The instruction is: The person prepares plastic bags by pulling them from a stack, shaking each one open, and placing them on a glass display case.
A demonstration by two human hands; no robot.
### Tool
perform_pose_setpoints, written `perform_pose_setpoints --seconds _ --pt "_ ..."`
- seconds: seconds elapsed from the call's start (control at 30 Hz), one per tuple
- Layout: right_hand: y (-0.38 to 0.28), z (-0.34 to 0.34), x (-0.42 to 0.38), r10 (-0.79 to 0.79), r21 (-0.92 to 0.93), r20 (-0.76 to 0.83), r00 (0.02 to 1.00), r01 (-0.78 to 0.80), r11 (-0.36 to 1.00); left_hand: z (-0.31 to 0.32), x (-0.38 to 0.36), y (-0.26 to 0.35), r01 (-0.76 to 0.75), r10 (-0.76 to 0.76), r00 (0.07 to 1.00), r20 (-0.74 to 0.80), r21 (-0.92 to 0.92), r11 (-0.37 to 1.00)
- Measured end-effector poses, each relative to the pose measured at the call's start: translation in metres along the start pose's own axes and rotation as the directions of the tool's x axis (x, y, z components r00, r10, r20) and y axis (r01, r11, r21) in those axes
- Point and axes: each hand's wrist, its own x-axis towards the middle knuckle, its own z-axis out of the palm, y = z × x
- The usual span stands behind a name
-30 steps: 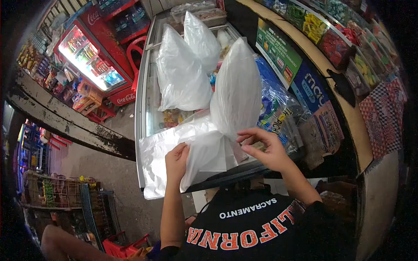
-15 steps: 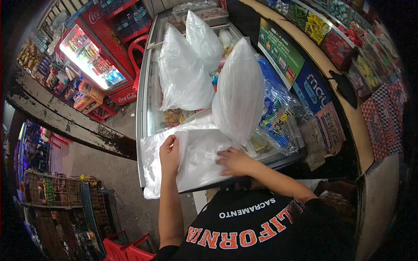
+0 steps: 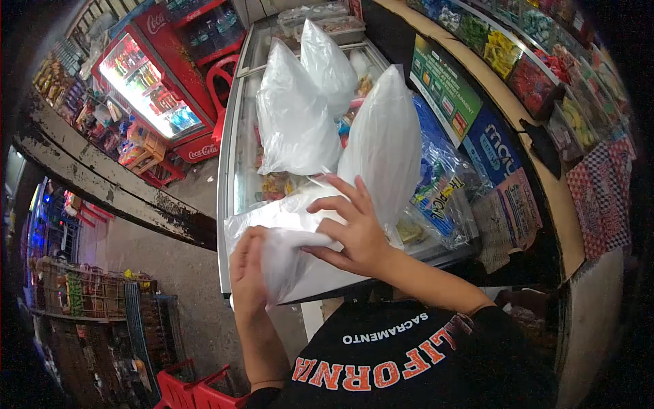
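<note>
My left hand [image 3: 249, 269] is closed on a clear plastic bag [image 3: 285, 262], gathered and lifted above the freezer's near end. My right hand [image 3: 354, 228] has the bag's folded edge between thumb and index finger, its other fingers spread. Under both hands lie more flat, whitish plastic bags [image 3: 279, 210]. Just beyond my right hand stands a tall, full-looking whitish plastic bag [image 3: 383, 143]. Two similar bags, a wide one [image 3: 293, 116] and a smaller one [image 3: 327, 68], stand farther back on the glass-topped freezer.
A blue printed plastic pack [image 3: 443, 198] lies along the freezer's right side. Shelves with colourful packets [image 3: 504, 58] run along the right. At the left are a lit red drinks fridge [image 3: 150, 88] and a worn beam [image 3: 122, 180]. A red chair [image 3: 197, 388] stands below.
The flat bag has been lifted and gathered between my hands. My right hand has risen from lying on it and now pinches its edge. The view has shifted slightly.
</note>
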Motion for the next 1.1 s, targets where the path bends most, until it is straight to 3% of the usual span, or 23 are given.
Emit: perform_pose_setpoints --seconds 0.03,0.1,0.13,0.17,0.23,0.3,0.33,0.37,0.43,0.47,0.5,0.57,0.6,0.7,0.77,0.83,0.9,0.97,1.03,1.07,1.1 --pt "0.003 0.001 0.002 -0.007 0.001 0.000 1.000 0.007 1.000 0.002 0.000 0.004 -0.006 0.006 1.000 -0.004 0.000 1.000" --pt "0.009 0.004 0.002 0.055 0.221 0.034 0.998 -0.061 0.973 0.015 -0.001 0.022 -0.241 0.240 0.970 -0.031 -0.083 0.967" --pt "0.004 0.001 0.004 0.175 0.301 0.111 0.978 -0.201 0.932 0.028 -0.007 0.036 -0.137 0.137 0.990 -0.030 0.024 0.990" --pt "0.002 -0.003 0.005 0.176 0.301 0.111 0.978 -0.202 0.932 0.030 -0.007 0.031 -0.135 0.136 0.990 -0.029 0.024 0.990" --pt "0.001 -0.009 0.006 0.163 0.341 0.191 0.968 -0.221 0.914 0.029 -0.006 0.008 -0.200 0.138 0.974 0.178 0.407 0.891" --pt "0.001 -0.009 0.001 0.199 0.393 0.107 0.974 -0.226 0.891 0.032 0.009 -0.021 0.232 -0.261 0.927 0.270 0.134 0.963" --pt "0.002 -0.009 -0.002 0.241 0.440 0.018 0.970 -0.224 0.869 0.037 0.012 -0.029 0.298 -0.284 0.933 0.220 -0.034 0.954" --pt "0.004 -0.008 -0.007 0.242 0.432 0.008 0.970 -0.222 0.874 0.042 0.013 -0.030 0.294 -0.278 0.932 0.232 -0.034 0.955" --pt "0.011 -0.003 -0.024 0.596 0.710 0.068 0.800 -0.459 0.534 0.053 0.016 -0.026 0.253 -0.235 0.963 0.131 -0.146 0.956" --pt "0.013 -0.003 -0.030 0.692 0.687 0.109 0.714 -0.557 0.467 0.056 0.017 -0.027 0.287 -0.268 0.954 0.137 -0.147 0.947" --pt "0.013 -0.002 -0.035 0.695 0.684 0.104 0.712 -0.559 0.470 0.060 0.017 -0.029 0.289 -0.268 0.953 0.144 -0.148 0.946" --pt "0.011 -0.002 -0.037 0.721 0.676 -0.002 0.693 -0.530 0.511 0.071 0.015 -0.034 0.388 -0.372 0.921 0.118 -0.368 0.845" --pt "0.013 -0.007 -0.034 0.592 0.546 -0.097 0.800 -0.454 0.704 0.077 0.014 -0.038 0.398 -0.381 0.916 0.126 -0.415 0.818" --pt "0.013 -0.005 -0.034 0.503 0.462 -0.169 0.848 -0.382 0.800 0.103 0.011 -0.052 0.319 -0.301 0.946 0.122 -0.525 0.789" --pt "0.015 -0.008 -0.033 0.515 0.444 -0.169 0.841 -0.401 0.801 0.110 0.014 -0.056 0.262 -0.226 0.965 0.132 -0.513 0.818" --pt "0.018 -0.008 -0.035 0.506 0.391 -0.210 0.837 -0.402 0.828 0.114 0.016 -0.051 0.378 -0.286 0.924 0.254 -0.503 0.777" --pt "0.016 -0.012 -0.037 0.542 0.377 -0.172 0.823 -0.453 0.808 0.116 0.014 -0.052 0.362 -0.273 0.930 0.247 -0.480 0.799" --pt "0.021 -0.015 -0.039 0.574 0.362 -0.134 0.808 -0.499 0.787 0.117 0.013 -0.048 0.307 -0.272 0.952 0.142 -0.409 0.860" --pt "0.035 -0.019 -0.041 0.676 0.491 -0.276 0.684 -0.504 0.710 0.108 0.017 -0.049 0.251 -0.290 0.957 0.021 -0.561 0.789" --pt "0.043 -0.029 -0.038 0.764 0.598 -0.221 0.606 -0.535 0.597 0.104 0.022 -0.048 0.169 -0.249 0.965 -0.079 -0.540 0.825" --pt "0.042 -0.033 -0.036 0.766 0.600 -0.218 0.604 -0.536 0.594 0.099 0.023 -0.042 0.237 -0.294 0.955 -0.029 -0.522 0.820"
